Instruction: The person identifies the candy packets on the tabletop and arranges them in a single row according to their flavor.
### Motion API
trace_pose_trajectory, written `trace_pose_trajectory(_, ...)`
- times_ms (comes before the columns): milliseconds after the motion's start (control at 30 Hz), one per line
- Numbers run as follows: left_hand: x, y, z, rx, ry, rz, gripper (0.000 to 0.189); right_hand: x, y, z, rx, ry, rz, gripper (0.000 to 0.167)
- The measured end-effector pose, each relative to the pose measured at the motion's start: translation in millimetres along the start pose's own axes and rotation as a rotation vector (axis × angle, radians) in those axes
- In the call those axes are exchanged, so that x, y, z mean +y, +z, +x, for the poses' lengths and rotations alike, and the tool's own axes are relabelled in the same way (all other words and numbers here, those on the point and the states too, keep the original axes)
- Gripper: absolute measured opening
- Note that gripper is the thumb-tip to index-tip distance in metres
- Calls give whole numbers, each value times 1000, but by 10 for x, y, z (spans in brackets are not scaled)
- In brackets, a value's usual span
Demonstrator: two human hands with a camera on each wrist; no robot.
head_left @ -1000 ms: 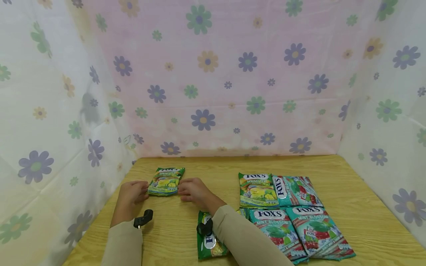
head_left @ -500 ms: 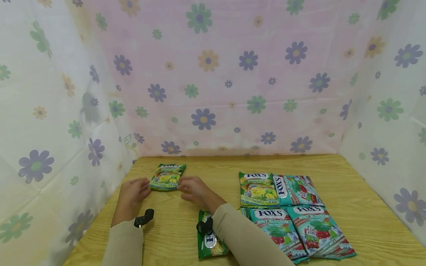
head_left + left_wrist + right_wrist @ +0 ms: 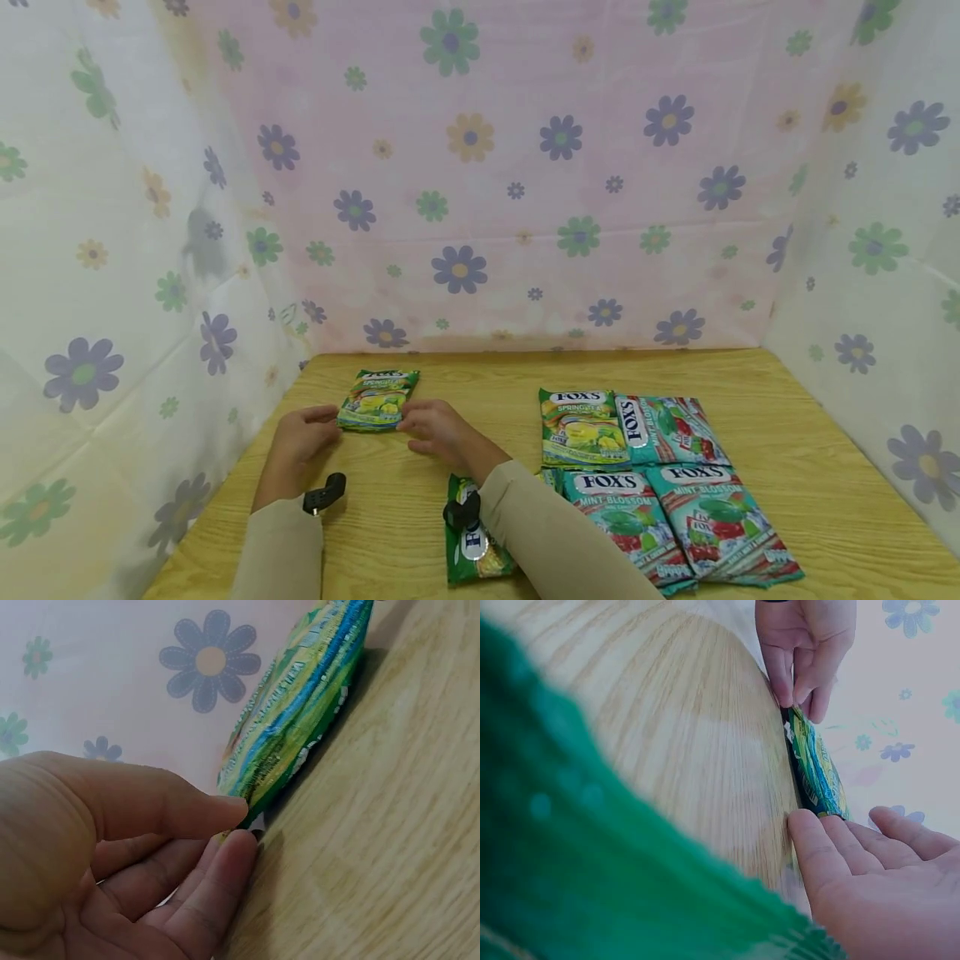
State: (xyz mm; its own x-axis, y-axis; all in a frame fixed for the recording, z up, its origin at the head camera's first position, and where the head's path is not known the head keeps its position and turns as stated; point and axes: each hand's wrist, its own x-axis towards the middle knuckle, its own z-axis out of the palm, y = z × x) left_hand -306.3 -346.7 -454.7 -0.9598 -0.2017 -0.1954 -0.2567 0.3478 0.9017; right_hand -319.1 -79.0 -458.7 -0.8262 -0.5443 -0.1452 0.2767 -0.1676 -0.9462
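Note:
A green and yellow Fox's Spring Tea candy bag point(image 3: 378, 402) lies face up at the back left of the table. At its near left corner, my left hand point(image 3: 298, 446) pinches the edge between thumb and fingertips; the left wrist view shows the bag point(image 3: 300, 712) right at these fingers. My right hand point(image 3: 444, 429) is on the opposite side, with its fingertips at the bag's right edge. Seen from the right wrist, the fingers of the right hand point(image 3: 885, 877) are extended and the thumb stands away from the bag point(image 3: 815, 769).
To the right, another Spring Tea bag point(image 3: 583, 429) lies beside a teal Mint Blossom bag point(image 3: 671, 431), with two more Mint Blossom bags point(image 3: 723, 525) in front. A green bag point(image 3: 468, 546) lies partly under my right forearm. Flowered cloth point(image 3: 510, 167) encloses the table.
The Spring Tea bag between the hands has shifted slightly toward the back of the table. Both hands have stayed at its sides, with small finger movements.

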Motion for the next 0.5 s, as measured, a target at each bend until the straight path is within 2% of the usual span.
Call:
trace_pose_trajectory(300, 22, 74, -20, 34, 25, 63, 53, -7, -4, -8, -17, -4, -21, 63)
trace_pose_trajectory(500, 25, 68, -45, 29, 8, 13, 51, -40, 7, -19, -28, 1, -34, 57)
